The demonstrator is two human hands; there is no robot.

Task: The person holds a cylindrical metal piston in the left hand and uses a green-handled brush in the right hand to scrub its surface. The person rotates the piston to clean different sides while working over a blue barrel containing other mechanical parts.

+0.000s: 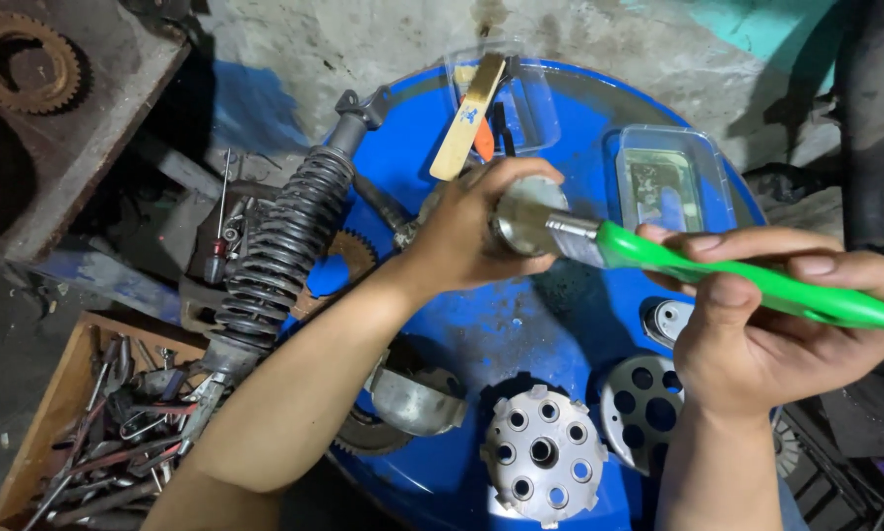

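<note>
Nearest the camera, a round metal clutch plate point(542, 455) with many holes lies flat on the blue drum top point(520, 334), with a second perforated disc point(643, 398) just beside it on the right and a curved metal cover point(414, 398) to its left. Off the drum at lower left, a wooden box of hand tools point(88, 433) sits on the floor. Above the plates, the right hand point(757, 324) is closed around the green handle of a brush point(737, 275), whose metal ferrule meets the open end of a small metal cylindrical part point(525, 216). The left hand point(471, 231) wraps that part and holds it up over the drum. Left of the forearm, a black coil shock absorber point(279, 246) lies slantwise across the drum's edge. Farther back stand a clear plastic container point(668, 182) and a wooden stick point(469, 118).
</note>
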